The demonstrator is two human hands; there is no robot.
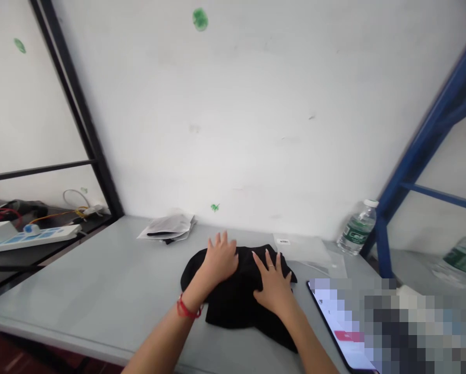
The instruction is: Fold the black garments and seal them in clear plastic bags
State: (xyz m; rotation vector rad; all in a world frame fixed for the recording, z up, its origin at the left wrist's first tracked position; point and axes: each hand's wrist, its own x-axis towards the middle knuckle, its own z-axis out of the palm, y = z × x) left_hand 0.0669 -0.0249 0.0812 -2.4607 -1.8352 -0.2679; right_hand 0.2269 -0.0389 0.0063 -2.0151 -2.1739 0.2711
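A black cloth item (236, 306), perhaps a garment, lies spread on the grey table in front of me. My left hand (220, 257) rests on its upper left part, with the fingers stretched out and a red cord bracelet (188, 307) at the wrist. On its right side lies my right hand (274, 288), fingers spread and a thin ring on one of them. Both hands touch the cloth from above, and neither grips it. Parts of the cloth are hidden under the hands and the right forearm.
Clear plastic bags (305, 249) lie behind the cloth, and a white packet (168, 227) sits further left. A water bottle (358, 228) leans near the blue frame (415, 140). At right is a phone (334, 327). A power strip (34, 237) stands on the left shelf.
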